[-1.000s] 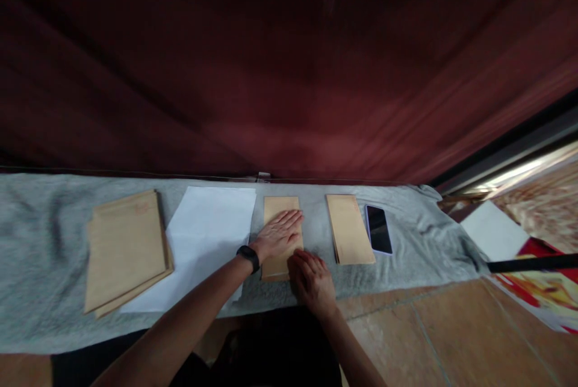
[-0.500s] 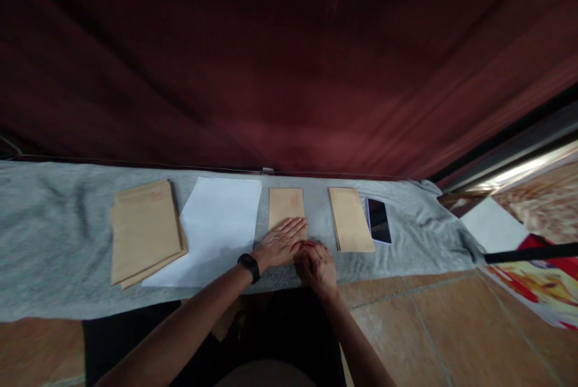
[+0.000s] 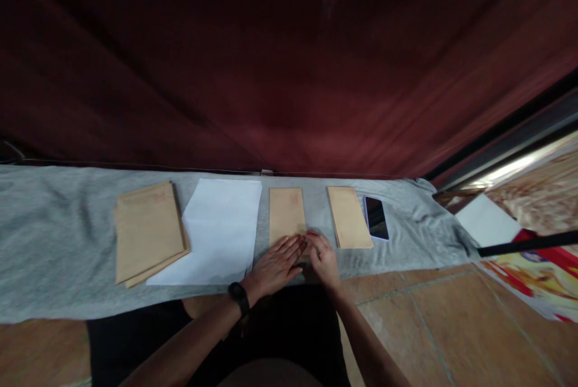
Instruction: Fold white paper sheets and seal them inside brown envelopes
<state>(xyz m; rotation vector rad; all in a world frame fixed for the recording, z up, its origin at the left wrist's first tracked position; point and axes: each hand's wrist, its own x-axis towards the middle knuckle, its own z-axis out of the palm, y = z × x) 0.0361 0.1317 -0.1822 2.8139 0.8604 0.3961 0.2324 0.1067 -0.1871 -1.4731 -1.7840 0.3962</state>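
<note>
A small brown paper envelope (image 3: 287, 212) lies in front of me on the grey cloth, faint red print near its top right corner. My left hand (image 3: 277, 263), with a dark watch on the wrist, rests flat across the envelope's lower part, fingers stretched out. Beside it, my right hand (image 3: 323, 259) has its fingers bent and drawn together at the envelope's right edge, close to the left fingertips. The envelope's lower end is hidden under my hands.
White paper sheets (image 3: 221, 224) lie left of the envelope, partly under a stack of larger brown envelopes (image 3: 149, 233). To the right are more small envelopes (image 3: 350, 218) and a phone (image 3: 376, 218). The grey cloth (image 3: 415, 224) ends near my lap; dark red fabric (image 3: 289, 104) rises behind.
My left hand has slid down the envelope toward me, uncovering more of its upper part. My right hand has shifted from the lower end up along the right edge.
</note>
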